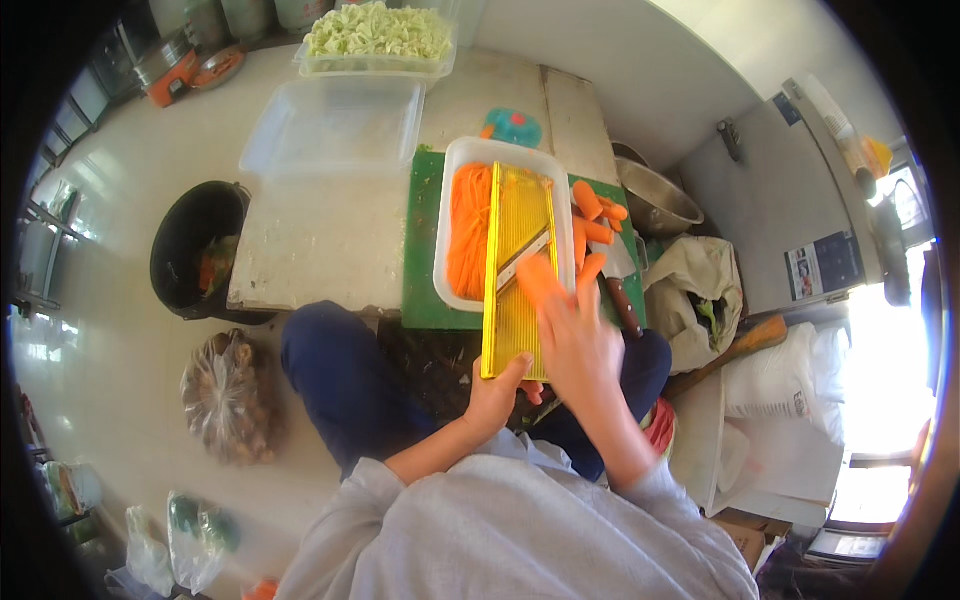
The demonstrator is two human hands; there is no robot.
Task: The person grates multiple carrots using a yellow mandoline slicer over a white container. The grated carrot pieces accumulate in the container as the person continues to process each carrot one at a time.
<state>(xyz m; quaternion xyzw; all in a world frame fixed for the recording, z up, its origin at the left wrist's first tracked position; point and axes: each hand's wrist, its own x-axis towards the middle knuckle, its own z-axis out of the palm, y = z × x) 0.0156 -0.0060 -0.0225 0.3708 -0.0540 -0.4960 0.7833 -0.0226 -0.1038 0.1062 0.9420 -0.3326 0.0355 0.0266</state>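
My left hand grips the near end of a yellow mandoline slicer. The slicer leans across a white plastic tub, its far end resting inside. A peeled carrot is in my right hand, pressed on the slicer just below the slanted metal blade; the hand is blurred. Long carrot shreds fill the tub's left side. Under the tub lies a green cutting board. Several peeled carrots and a knife with a brown handle lie to the right of the tub.
A black bucket holding scraps stands left of the low table. At the back are a clear lid, a container of chopped pale-green vegetable and a teal object. A metal bowl and a sack are on the right.
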